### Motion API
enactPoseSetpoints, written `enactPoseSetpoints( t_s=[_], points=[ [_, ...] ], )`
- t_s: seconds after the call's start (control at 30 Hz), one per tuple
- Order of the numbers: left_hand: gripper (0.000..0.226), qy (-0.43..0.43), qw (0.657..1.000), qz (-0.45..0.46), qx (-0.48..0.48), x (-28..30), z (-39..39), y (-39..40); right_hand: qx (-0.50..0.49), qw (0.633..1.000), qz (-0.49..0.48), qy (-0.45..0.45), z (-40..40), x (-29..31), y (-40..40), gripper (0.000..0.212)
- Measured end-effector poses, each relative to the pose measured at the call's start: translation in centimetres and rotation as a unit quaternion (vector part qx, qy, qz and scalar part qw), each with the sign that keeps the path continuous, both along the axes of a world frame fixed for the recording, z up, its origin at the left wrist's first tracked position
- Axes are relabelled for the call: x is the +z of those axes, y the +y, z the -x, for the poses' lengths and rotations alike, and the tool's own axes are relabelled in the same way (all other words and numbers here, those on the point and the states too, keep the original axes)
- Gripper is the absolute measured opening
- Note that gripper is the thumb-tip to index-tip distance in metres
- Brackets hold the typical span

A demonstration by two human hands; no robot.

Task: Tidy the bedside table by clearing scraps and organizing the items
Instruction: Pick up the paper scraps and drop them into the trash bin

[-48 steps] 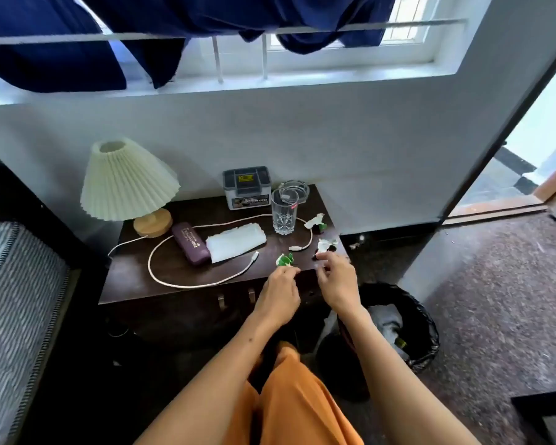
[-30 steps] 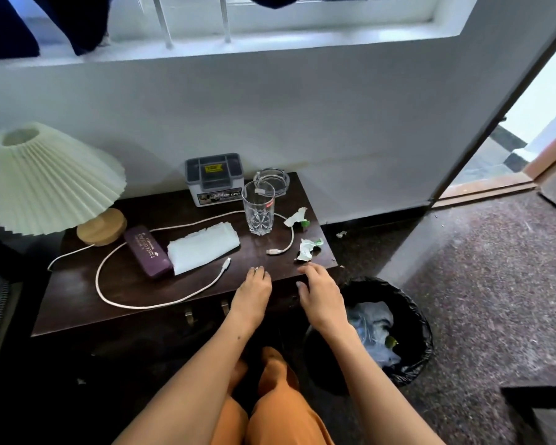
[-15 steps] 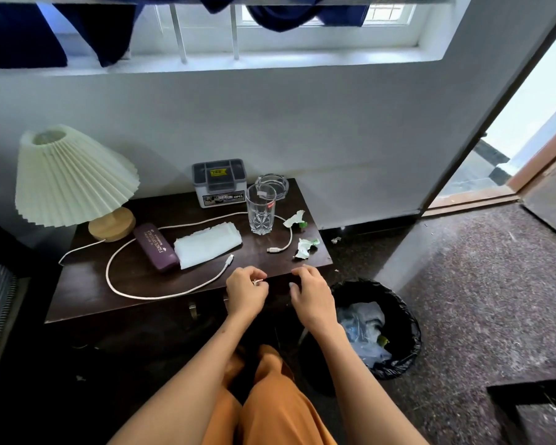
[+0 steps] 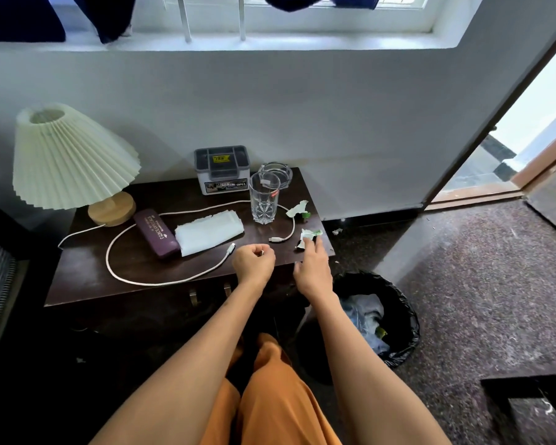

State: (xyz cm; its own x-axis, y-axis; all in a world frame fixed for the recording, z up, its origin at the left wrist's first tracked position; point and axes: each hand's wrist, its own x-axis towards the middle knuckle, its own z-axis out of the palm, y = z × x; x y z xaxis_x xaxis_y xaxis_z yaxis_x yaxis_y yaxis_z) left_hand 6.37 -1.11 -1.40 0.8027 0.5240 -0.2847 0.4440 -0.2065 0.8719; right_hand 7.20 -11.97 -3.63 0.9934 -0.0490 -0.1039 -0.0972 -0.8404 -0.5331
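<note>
On the dark wooden bedside table (image 4: pixel 84 277), my left hand (image 4: pixel 253 264) is curled into a fist near the front edge, with a tiny scrap showing between its fingers. My right hand (image 4: pixel 313 268) is open and stretched forward, its fingertips touching a crumpled white and green scrap (image 4: pixel 309 234) at the table's right edge. A second white and green scrap (image 4: pixel 297 209) lies further back, right of a clear drinking glass (image 4: pixel 264 197). A white cable (image 4: pixel 142 280) loops across the tabletop.
A pleated lamp (image 4: pixel 68 155) stands at the back left. A purple case (image 4: pixel 154 233) and a folded white cloth (image 4: pixel 209 233) lie mid-table. A grey box (image 4: pixel 222 170) and glass ashtray (image 4: pixel 275 171) sit at the back. A black-lined bin (image 4: pixel 402 319) stands right of the table.
The green scrap near the front edge is gone from the table and my left hand has closed into a fist. My right hand has reached forward onto the scrap at the right edge.
</note>
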Motion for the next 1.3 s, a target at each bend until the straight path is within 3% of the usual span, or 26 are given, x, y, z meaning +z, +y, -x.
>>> enactPoseSetpoints(
  t_s=[0.13, 0.3, 0.43, 0.6, 0.67, 0.73, 0.83, 1.0, 1.17, 1.3],
  points=[
    [0.025, 0.014, 1.000, 0.010, -0.012, -1.0, -0.8, 0.3, -0.012, 0.999, 0.030, -0.008, -1.8, -1.2, -0.2, 0.063],
    [0.028, 0.017, 1.000, 0.005, -0.014, -2.1, -1.1, 1.0, 0.056, 0.996, 0.074, 0.019, -3.3, -2.4, -0.7, 0.079],
    [0.028, 0.021, 1.000, 0.010, -0.019, -2.3, -1.1, 1.3, 0.114, 0.985, 0.110, 0.062, -3.3, -3.3, -1.1, 0.056],
    [0.028, 0.029, 0.999, 0.006, -0.025, -2.3, -0.2, 1.6, 0.095, 0.985, 0.143, 0.009, -2.1, -3.2, -0.8, 0.025],
    [0.028, 0.031, 0.999, 0.006, -0.026, -1.9, 0.2, 1.7, 0.082, 0.985, 0.154, 0.002, -1.8, -2.8, -0.7, 0.022],
    [0.028, 0.026, 0.999, 0.007, -0.027, -1.2, 0.6, 1.7, 0.041, 0.992, 0.119, -0.003, -1.2, -2.2, -0.6, 0.024],
    [0.027, 0.013, 1.000, 0.004, -0.025, 0.0, 1.0, 1.5, -0.068, 0.997, -0.023, -0.019, -0.3, -1.1, -0.6, 0.016],
    [0.018, -0.015, 0.999, 0.036, -0.011, 1.5, 1.6, -0.3, -0.171, 0.964, -0.197, -0.054, 1.3, 1.2, -1.8, 0.009],
    [0.026, -0.014, 0.997, 0.060, -0.049, 1.0, 2.5, -4.1, -0.233, 0.936, -0.255, -0.062, 3.2, 1.4, -5.0, 0.005],
    [0.016, 0.009, 0.995, 0.036, -0.090, -0.9, 3.4, -8.2, -0.264, 0.933, -0.240, -0.051, 4.6, -0.5, -8.6, 0.013]
  ],
)
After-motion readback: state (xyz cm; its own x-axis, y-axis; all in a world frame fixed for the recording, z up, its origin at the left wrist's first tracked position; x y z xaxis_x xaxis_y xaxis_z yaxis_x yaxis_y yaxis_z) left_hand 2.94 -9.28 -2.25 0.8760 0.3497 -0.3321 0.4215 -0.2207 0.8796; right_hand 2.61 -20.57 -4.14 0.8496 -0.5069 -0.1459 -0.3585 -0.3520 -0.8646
